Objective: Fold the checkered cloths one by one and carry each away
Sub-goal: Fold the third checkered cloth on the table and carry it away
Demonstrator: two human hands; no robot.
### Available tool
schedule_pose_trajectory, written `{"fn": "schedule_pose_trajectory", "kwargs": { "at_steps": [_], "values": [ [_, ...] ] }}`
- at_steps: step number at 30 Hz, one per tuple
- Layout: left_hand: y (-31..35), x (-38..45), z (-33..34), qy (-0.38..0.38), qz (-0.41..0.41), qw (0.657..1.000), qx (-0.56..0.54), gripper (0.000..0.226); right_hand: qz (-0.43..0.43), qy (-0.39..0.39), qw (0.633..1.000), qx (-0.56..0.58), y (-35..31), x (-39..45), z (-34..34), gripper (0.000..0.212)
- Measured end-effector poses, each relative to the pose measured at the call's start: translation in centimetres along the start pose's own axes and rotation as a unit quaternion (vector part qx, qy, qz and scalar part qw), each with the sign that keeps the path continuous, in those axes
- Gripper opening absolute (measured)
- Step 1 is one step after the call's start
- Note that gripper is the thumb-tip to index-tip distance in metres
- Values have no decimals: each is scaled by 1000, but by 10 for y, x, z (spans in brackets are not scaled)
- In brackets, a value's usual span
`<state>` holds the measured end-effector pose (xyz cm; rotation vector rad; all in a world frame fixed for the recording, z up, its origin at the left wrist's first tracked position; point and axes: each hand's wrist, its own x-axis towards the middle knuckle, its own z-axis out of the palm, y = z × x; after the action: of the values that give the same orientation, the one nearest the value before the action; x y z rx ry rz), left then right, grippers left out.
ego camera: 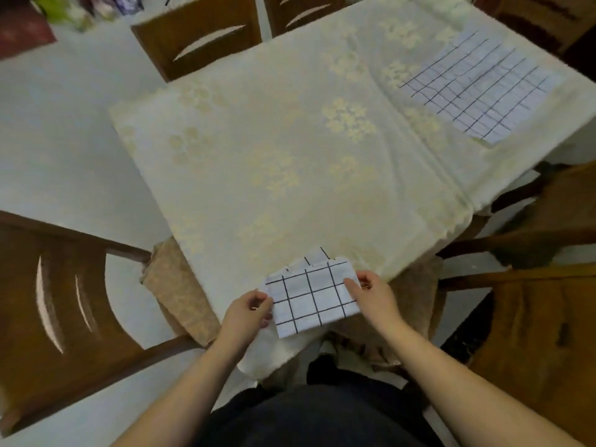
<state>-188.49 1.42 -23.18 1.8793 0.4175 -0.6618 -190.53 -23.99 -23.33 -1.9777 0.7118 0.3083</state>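
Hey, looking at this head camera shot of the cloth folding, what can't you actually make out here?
- Folded checkered cloth: the layer count is hidden, head view; the top layer covers the rest.
- Left hand and right hand: fingers under the cloth's ends are hidden by it.
- Flat checkered cloth: single or doubled, too far to tell.
- Colourful items at the top left: blurred, cut by the edge.

A cream flowered tablecloth (290, 150) covers the counter (180, 272). A checkered cloth (477, 88) lies flat near the far right corner; a folded one (311, 298) overhangs the near edge.
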Motion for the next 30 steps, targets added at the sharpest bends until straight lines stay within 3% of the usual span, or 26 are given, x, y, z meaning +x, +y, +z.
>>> {"fn": "schedule_pose_trajectory", "kwargs": {
  "at_steps": [5,12,24,30],
  "values": [
    [-18,4,13,72,1,997,42,13,-23,-38,999,-30,-10,32,5,22],
    [-28,9,18,151,-31,988,21,10,-43,-68,993,-88,-18,52,21,23],
    [-30,14,27,190,-26,980,50,7,-73,-32,980,-184,-11,55,21,23],
    [-32,10,33,225,-4,974,38,20,-118,-30,983,-138,-5,58,22,32]
  ]
}}
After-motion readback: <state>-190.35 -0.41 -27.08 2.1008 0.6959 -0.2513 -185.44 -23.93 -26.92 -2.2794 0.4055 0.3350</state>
